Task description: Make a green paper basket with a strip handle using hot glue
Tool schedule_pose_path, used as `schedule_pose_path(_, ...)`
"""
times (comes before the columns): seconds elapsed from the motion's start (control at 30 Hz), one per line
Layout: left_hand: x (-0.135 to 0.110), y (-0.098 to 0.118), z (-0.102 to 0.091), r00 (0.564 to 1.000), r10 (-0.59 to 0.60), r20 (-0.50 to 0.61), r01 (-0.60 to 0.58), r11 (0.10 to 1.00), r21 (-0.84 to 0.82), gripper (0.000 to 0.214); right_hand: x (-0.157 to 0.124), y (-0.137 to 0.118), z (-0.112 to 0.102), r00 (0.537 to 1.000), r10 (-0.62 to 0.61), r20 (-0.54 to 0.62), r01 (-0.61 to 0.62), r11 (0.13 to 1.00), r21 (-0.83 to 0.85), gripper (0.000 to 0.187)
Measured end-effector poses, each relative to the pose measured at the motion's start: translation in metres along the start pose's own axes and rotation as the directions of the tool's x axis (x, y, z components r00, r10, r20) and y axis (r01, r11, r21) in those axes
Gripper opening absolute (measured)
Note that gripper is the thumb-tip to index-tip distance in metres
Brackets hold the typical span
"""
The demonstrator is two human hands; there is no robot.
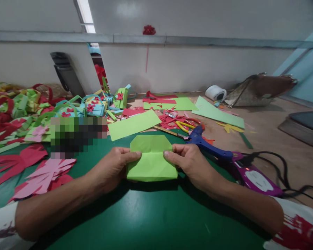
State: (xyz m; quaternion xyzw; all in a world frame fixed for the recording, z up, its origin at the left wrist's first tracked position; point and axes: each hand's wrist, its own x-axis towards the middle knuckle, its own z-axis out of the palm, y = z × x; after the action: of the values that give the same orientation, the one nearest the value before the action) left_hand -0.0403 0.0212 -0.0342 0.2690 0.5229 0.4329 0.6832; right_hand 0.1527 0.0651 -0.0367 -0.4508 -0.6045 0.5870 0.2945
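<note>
A folded piece of light green paper (151, 163) is held up above a green work surface (135, 218). Its top corners are cut or folded at a slant, and a crease runs across it below the top flap. My left hand (117, 163) pinches its left edge, thumb on the front. On the opposite edge my right hand (190, 161) grips it the same way, its fingers behind the paper. Just beyond lies a flat light green paper strip (134, 125). To the right of my right hand rests a blue glue gun (208, 144).
Finished-looking paper baskets (28, 104) pile up at the left, near pink and red paper cutouts (45, 177). Red scraps (169, 119) and yellow-handled scissors (182, 126) lie behind the strip. A purple power strip (258, 178) with black cables, a tape roll (215, 93) and a bag (258, 92) are on the right.
</note>
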Motion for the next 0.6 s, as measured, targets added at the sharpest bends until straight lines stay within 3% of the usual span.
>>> schedule_pose_path(0.27,-0.0004,-0.0031,-0.0025,0.999,0.035,0.03,-0.034,0.999,-0.015,0.023,-0.0024,-0.0013,-0.0013,0.999,-0.037,0.015,0.037,0.999,-0.034,0.023)
schedule_pose_path(0.6,0.0013,0.0011,-0.003,0.999,-0.036,-0.003,0.036,0.998,0.053,0.024,0.0011,0.0026,-0.0025,1.0,0.021,0.021,-0.021,1.0,0.022,0.024)
